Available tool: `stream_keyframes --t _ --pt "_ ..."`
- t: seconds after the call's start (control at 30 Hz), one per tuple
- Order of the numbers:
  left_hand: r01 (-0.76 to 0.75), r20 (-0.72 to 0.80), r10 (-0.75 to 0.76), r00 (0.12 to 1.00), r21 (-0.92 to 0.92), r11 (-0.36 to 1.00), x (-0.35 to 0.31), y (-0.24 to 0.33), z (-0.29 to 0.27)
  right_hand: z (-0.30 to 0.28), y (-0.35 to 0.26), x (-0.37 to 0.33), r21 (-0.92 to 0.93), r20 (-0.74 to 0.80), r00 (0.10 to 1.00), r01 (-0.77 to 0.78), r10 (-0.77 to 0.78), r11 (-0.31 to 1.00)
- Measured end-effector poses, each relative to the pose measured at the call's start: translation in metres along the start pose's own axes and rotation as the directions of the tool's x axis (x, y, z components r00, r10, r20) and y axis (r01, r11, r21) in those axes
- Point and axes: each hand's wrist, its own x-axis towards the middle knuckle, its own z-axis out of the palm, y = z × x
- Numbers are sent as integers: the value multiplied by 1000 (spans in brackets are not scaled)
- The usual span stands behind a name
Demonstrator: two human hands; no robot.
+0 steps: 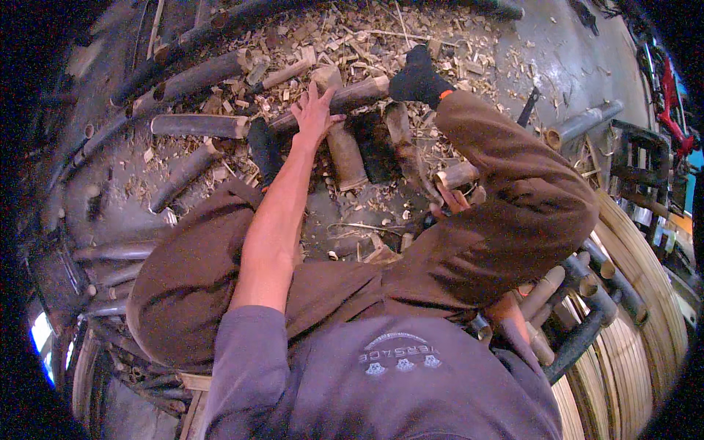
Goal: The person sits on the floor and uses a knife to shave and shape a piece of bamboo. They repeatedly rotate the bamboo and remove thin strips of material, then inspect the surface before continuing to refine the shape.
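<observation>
Left hand (317,117): fingers spread wide, over the pole (364,93), closed on nothing visible.
Right hand (453,201): mostly hidden by the right leg (517,209); cannot tell its grip.
Pole: far, between both feet (419,79).
Chips (271,44): thickly scattered far; considerable cutting seems done.
Remaining: cannot tell how much.

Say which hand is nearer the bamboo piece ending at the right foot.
Left hand, spread over the bamboo piece; right hand, farther right and back, partly hidden by the right leg.
</observation>
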Motion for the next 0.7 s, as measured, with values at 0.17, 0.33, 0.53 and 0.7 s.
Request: stream_keyframes --t 0.17,0.33,0.53,0.7 --pt "-454 -115 449 886 -20 891 -55 18 -15 53 8 35 -232 53 987 160 -152 960" --pt "-783 635 627 452 -55 620 -76 51 43 56 10 45 -499 98 992 117 -78 859" --pt "-800 639 640 428 -62 597 -69 31 69 75 70 21 21 -28 1000 12 -12 1000" --pt "-671 330 816 474 -464 578 -68 29 0 -13 64 -43 567 89 907 -387 412 727"
